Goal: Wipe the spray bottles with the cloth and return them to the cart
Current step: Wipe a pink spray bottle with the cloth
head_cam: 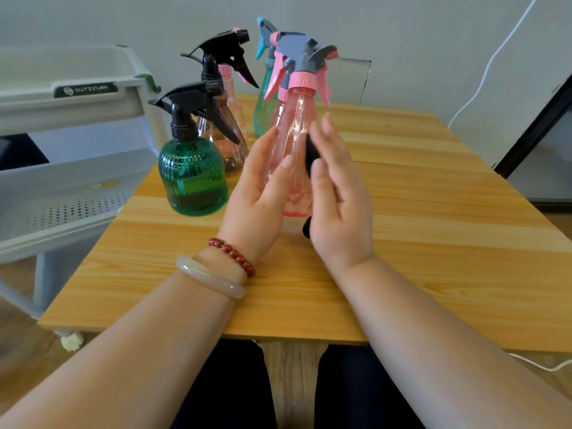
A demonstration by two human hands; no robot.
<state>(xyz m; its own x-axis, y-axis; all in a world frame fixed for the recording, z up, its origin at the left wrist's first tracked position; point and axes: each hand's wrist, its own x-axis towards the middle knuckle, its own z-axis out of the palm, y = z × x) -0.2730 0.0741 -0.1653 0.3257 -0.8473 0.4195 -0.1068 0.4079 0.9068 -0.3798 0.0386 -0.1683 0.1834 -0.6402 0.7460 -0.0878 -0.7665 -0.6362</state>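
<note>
An upright pink spray bottle (294, 131) with a grey and pink trigger head stands at the middle of the wooden table (418, 243). My left hand (263, 187) holds its body from the left, thumb across the front. My right hand (337, 193) presses a dark cloth (311, 153) against the bottle's right side, its thumb over the cloth. Most of the cloth is hidden behind that hand, and one end shows below the palm. The white cart (77, 97) stands left of the table.
Several other spray bottles stand at the table's back left: a green ribbed one (192, 181) with a black trigger, a brownish one (227, 140), a teal one (261, 113) and pink ones behind. A white cable (483, 85) hangs on the wall at right.
</note>
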